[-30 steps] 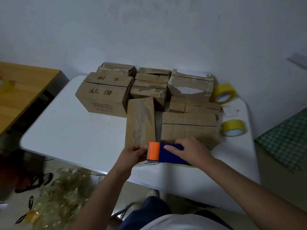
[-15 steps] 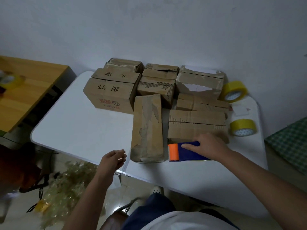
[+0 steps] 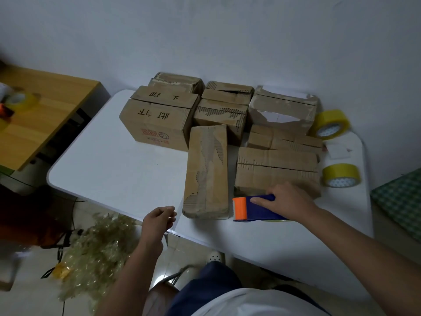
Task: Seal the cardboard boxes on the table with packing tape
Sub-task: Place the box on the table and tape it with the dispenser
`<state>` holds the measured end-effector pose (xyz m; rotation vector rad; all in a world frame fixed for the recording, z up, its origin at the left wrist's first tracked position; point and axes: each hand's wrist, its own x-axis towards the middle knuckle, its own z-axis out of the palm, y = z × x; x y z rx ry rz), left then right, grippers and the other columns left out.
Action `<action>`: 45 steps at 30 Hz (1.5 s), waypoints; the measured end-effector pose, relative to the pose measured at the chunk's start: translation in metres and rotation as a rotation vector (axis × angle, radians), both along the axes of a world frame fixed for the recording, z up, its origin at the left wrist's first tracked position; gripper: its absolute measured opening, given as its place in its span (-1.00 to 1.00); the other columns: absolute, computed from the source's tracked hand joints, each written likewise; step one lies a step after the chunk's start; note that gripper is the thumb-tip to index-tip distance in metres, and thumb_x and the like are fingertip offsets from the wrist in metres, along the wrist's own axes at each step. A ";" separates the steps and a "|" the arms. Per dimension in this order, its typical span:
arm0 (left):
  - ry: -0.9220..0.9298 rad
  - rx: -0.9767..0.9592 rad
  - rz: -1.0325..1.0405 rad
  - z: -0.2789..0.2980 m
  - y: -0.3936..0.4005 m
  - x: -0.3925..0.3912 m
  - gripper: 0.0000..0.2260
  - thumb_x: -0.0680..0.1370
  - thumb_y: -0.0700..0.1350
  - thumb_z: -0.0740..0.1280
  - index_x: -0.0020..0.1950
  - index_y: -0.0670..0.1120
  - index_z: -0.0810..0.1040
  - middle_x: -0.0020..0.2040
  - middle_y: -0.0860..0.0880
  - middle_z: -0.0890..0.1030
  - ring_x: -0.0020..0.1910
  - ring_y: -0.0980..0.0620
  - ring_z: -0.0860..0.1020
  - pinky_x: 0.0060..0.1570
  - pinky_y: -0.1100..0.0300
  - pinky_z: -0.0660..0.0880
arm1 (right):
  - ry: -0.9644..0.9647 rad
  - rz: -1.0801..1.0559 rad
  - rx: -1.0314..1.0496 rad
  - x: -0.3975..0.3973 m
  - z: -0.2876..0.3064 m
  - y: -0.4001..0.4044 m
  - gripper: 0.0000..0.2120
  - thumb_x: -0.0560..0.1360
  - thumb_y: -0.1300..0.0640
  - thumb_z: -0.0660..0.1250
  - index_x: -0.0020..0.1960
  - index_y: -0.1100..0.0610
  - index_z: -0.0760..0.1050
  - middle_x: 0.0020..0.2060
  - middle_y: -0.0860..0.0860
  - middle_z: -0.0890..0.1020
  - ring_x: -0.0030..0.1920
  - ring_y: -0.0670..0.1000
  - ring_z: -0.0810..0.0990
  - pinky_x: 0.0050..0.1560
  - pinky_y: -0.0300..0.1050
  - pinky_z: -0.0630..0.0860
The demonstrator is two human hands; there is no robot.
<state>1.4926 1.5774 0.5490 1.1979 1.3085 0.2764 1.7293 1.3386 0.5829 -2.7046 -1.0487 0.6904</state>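
Several worn cardboard boxes crowd the back of the white table [image 3: 109, 169]. A long narrow box [image 3: 207, 172] lies nearest me, reaching the front edge. To its right sits a flat wide box [image 3: 276, 169]. My right hand [image 3: 289, 201] grips a blue tape dispenser [image 3: 257, 209] with an orange cutter head, resting on the table just right of the narrow box. My left hand [image 3: 157, 221] hovers at the table's front edge, left of the narrow box, fingers loosely curled and holding nothing.
Two yellow tape rolls [image 3: 331, 124] [image 3: 341, 175] lie at the table's right side, with a white paper slip [image 3: 338, 150] between them. A wooden desk [image 3: 38, 119] stands to the left. Crumpled used tape [image 3: 95, 252] is piled on the floor.
My left hand let go of the narrow box's end and drew back left to the table edge. My right hand kept the dispenser and set it beside the box.
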 end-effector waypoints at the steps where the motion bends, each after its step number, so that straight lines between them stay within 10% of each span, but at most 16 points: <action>1: -0.001 -0.002 0.005 -0.001 0.001 0.000 -0.90 0.58 -0.22 0.34 0.01 -0.22 0.64 -0.08 -0.18 0.64 -0.08 -0.10 0.58 -0.07 0.16 0.51 | -0.003 0.001 0.001 0.000 -0.001 0.001 -0.44 0.40 -0.48 0.15 -0.11 0.01 0.51 -0.26 -0.08 0.58 -0.24 -0.10 0.56 -0.23 -0.21 0.52; 28: 0.126 0.120 -0.315 -0.020 0.055 -0.002 -0.69 0.49 -0.06 0.49 0.11 -0.19 0.53 0.04 -0.11 0.63 0.04 -0.05 0.57 -0.12 0.18 0.47 | 0.038 -0.067 0.010 -0.058 -0.036 0.026 -0.46 0.50 -0.40 0.09 -0.04 0.05 0.52 -0.24 -0.05 0.56 -0.23 -0.08 0.53 -0.28 -0.24 0.39; 40: 0.213 0.251 -0.514 -0.022 0.079 -0.007 -0.79 0.66 -0.13 0.22 -0.03 0.00 0.65 0.07 -0.12 0.65 -0.17 0.11 0.68 0.09 0.09 0.54 | 0.034 -0.083 -0.005 -0.064 -0.036 0.026 -0.50 0.50 -0.39 0.09 -0.04 0.02 0.50 -0.25 -0.09 0.51 -0.22 -0.09 0.51 -0.25 -0.24 0.40; 45: 0.608 0.616 -0.776 -0.014 0.083 0.002 -0.60 0.68 -0.08 0.17 0.50 -0.19 0.32 0.43 -0.19 0.42 0.27 -0.14 0.53 0.31 0.03 0.38 | 0.048 -0.105 -0.003 -0.064 -0.035 0.024 -0.49 0.49 -0.39 0.11 -0.04 0.02 0.52 -0.23 -0.07 0.56 -0.21 -0.10 0.54 -0.24 -0.25 0.44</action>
